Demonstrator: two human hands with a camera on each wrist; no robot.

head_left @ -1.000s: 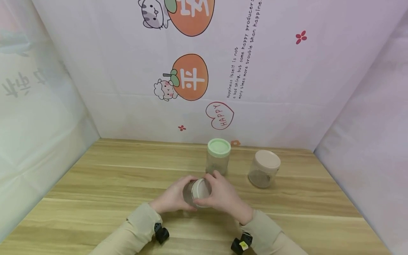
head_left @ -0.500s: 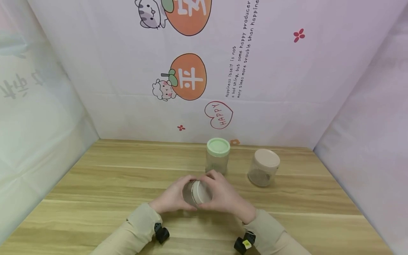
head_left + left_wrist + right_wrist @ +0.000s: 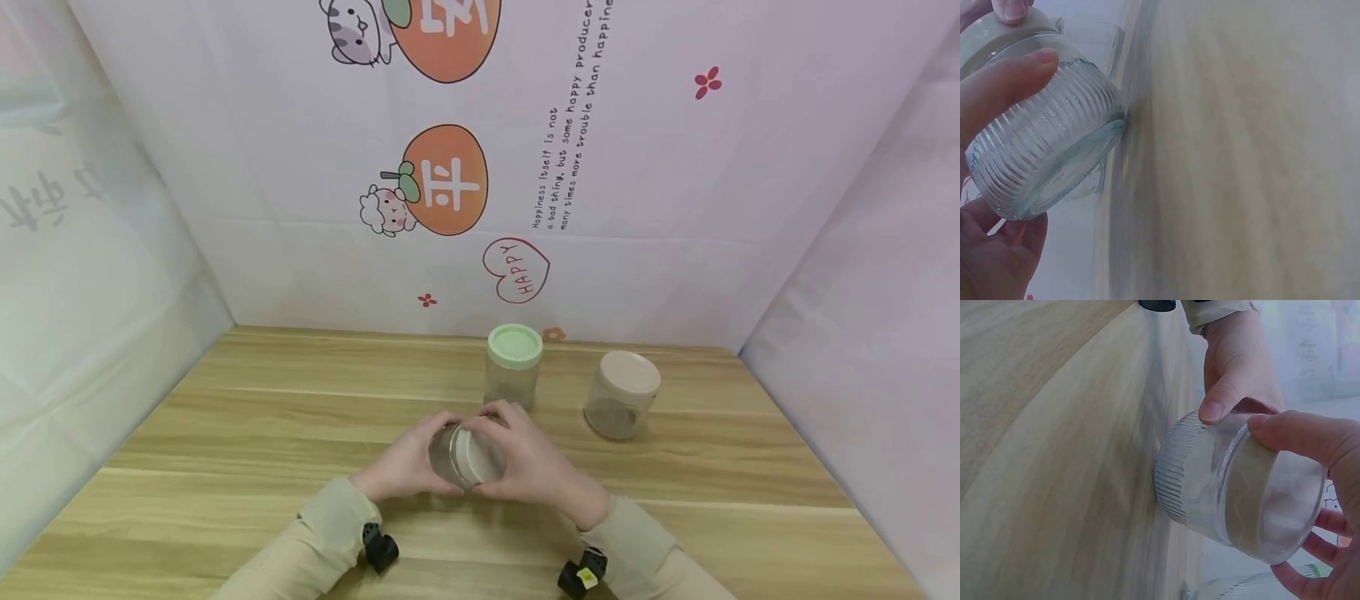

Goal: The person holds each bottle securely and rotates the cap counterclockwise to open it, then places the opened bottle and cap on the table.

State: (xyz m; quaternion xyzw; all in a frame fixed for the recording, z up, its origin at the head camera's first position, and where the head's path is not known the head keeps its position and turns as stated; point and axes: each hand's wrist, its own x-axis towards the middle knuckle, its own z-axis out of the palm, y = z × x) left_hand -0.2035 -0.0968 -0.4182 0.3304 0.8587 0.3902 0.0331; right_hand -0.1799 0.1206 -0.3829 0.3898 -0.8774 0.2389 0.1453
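Observation:
A clear glass jar (image 3: 442, 457) with a pale lid (image 3: 480, 457) is tilted between both hands, its lid toward the right. My left hand (image 3: 401, 467) grips the body of the jar, the thumb lying across the glass in the left wrist view. There the ribbed lower wall (image 3: 1054, 131) and round base show close over the table. Around the lid end, my right hand (image 3: 528, 462) curls its thumb and fingers. Up close in the right wrist view, a beige band (image 3: 1247, 500) circles the jar, with a clear, shiny section beyond it.
A taller jar with a green lid (image 3: 514, 343) stands just behind the hands. Farther right stands a wide jar with a pinkish-beige lid (image 3: 630, 374). The wooden table (image 3: 262, 417) meets a printed white backdrop (image 3: 637, 275) at the back.
My right hand has shifted slightly to the right and its fingers have changed place around the lid. My left hand keeps its grip on the jar, and the other jars stay put.

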